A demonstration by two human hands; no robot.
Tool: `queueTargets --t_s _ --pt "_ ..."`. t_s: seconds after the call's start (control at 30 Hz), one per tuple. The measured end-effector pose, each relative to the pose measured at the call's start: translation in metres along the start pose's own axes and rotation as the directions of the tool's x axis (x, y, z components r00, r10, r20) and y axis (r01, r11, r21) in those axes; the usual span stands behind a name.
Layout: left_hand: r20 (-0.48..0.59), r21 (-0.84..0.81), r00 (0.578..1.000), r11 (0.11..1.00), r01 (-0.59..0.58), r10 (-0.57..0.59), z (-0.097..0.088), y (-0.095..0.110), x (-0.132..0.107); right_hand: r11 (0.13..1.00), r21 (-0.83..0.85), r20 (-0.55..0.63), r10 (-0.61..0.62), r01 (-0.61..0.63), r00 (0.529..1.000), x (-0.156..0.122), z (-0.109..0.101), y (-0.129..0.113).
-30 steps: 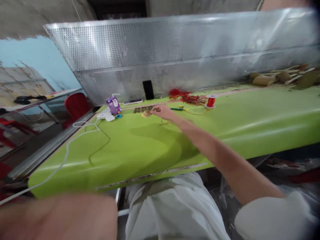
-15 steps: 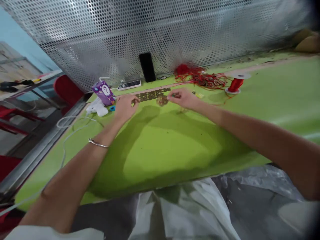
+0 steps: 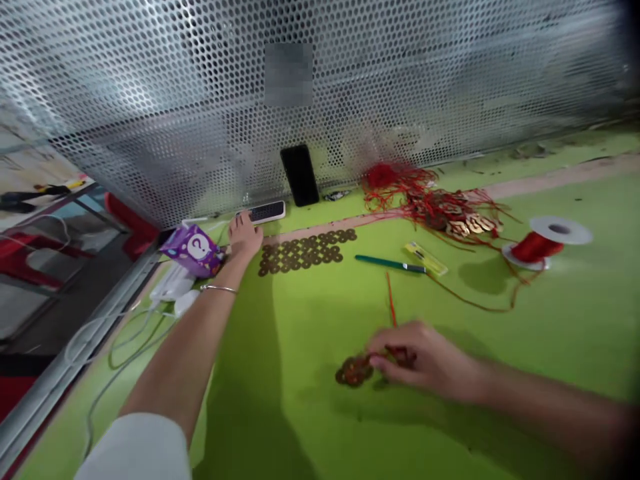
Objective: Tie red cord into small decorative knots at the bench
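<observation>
Low on the green table, my right hand (image 3: 425, 363) pinches a cluster of bronze coins tied with red cord (image 3: 356, 371). A loose red cord end (image 3: 391, 297) sticks up beyond the fingers. My left hand (image 3: 245, 235) is stretched out at the back, fingers extended over the left end of a flat device with a white rim and dark face (image 3: 267, 212). Whether it grips the device cannot be made out. Rows of loose bronze coins (image 3: 303, 256) lie flat just right of the left hand. A green pen-like tool (image 3: 385, 263) lies between these coins and the spool.
A white spool of red cord (image 3: 540, 247) stands at the right. Behind it lies a tangle of red cords and coins (image 3: 445, 210). A black phone (image 3: 300, 175) leans on the perforated metal panel (image 3: 350, 87). A purple carton (image 3: 193, 250) and white cables (image 3: 120, 347) lie at left.
My right hand has drawn the coin cluster toward me, uncovering the green tool. My left hand has moved from beside the coin rows to the flat device. The view has shifted.
</observation>
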State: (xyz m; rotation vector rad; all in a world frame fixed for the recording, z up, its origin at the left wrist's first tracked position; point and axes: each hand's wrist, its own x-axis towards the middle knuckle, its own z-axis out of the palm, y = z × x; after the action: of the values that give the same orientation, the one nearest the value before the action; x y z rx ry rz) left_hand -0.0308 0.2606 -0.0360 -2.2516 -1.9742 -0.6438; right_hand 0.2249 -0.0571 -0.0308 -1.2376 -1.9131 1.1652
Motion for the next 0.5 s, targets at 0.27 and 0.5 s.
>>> queueTargets --t_s 0.27,0.5 --pt "-0.056 -0.021 0.997 0.998 0.053 -0.054 0.007 -0.018 0.023 0.995 -0.018 -0.048 0.096 -0.097 0.994 -0.008 0.002 -0.003" --pt "-0.059 0.014 0.994 0.996 0.092 -0.091 0.012 -0.022 0.018 0.996 0.016 -0.053 0.088 -0.088 0.995 -0.011 0.005 0.000"
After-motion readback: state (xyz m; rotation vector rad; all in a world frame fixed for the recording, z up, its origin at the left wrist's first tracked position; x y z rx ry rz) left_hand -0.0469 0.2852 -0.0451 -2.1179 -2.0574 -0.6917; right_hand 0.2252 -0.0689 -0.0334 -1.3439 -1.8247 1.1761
